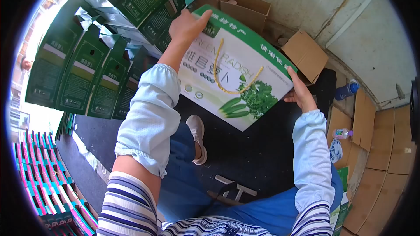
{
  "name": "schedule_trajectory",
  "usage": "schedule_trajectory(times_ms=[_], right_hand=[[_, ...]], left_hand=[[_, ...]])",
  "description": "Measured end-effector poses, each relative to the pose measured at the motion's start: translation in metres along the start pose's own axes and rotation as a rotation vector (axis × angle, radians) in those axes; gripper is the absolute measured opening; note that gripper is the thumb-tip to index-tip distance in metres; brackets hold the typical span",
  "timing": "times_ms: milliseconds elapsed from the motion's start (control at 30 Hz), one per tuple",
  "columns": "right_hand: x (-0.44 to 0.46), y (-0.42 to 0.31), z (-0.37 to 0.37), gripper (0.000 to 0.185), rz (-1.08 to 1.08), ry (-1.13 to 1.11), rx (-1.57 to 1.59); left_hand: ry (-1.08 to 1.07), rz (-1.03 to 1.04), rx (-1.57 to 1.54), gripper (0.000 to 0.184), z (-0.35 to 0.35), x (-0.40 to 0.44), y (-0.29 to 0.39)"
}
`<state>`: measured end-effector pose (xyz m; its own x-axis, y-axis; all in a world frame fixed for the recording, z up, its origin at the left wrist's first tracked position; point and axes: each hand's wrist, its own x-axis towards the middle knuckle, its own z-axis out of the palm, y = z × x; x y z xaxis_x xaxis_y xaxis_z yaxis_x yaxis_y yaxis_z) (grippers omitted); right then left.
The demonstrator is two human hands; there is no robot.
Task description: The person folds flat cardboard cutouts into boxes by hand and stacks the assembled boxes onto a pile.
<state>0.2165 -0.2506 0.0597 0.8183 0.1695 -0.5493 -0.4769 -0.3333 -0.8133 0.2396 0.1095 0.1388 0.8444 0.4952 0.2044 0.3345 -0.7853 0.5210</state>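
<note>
A white and green cardboard gift box (205, 83), printed with "Green Radish" and a picture of radishes, is held tilted in front of me between both hands. My left hand (188, 26) grips its upper left corner, fingers partly hidden behind the edge. My right hand (301, 91) clasps the lower right corner, thumb on the front face. A yellow rope handle (230, 91) hangs in a loop across the printed front. Close to my left hand stands a stack of dark green boxes (138, 0).
Green cartons with open flaps (83, 74) stand at the left. Pink-edged boxes (48, 179) fill the lower left. Brown cartons (245, 8) sit by the wall; more brown cartons (387, 170) line the right. A blue bottle (347, 91) and a clear bottle (342, 133) are at the right.
</note>
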Motion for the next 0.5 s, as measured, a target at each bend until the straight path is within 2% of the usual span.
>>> schedule_trajectory(times_ms=[133,233,267,333,367,400,433,500], right_hand=[[0.055,-0.015,0.014,0.075,-0.004,0.088,-0.018],[0.093,-0.017,0.03,0.066,-0.162,0.144,-0.048],[0.104,-0.014,0.038,0.063,-0.235,0.162,-0.057],[0.113,-0.006,0.062,0.056,-0.381,0.187,-0.006],[0.138,0.021,0.066,0.058,-0.578,0.224,-0.19],[0.116,0.018,0.078,0.062,-0.603,0.253,-0.181],[0.085,0.021,0.093,0.066,-0.628,0.282,-0.174],[0.058,0.063,0.114,0.079,-0.537,0.241,-0.028]], left_hand=[[-0.095,0.155,-0.183,0.087,0.044,0.033,-0.034],[-0.087,0.349,0.172,0.094,0.095,0.045,-0.091],[-0.191,0.323,0.223,0.084,0.103,0.039,-0.102],[-0.167,0.27,0.314,0.075,0.12,0.02,-0.108],[-0.15,0.245,0.361,0.07,0.125,0.014,-0.106],[-0.116,0.231,0.366,0.059,0.122,0.009,-0.099],[-0.136,0.216,0.361,0.059,0.118,0.009,-0.093],[-0.187,0.184,0.359,0.058,0.109,0.003,-0.087]])
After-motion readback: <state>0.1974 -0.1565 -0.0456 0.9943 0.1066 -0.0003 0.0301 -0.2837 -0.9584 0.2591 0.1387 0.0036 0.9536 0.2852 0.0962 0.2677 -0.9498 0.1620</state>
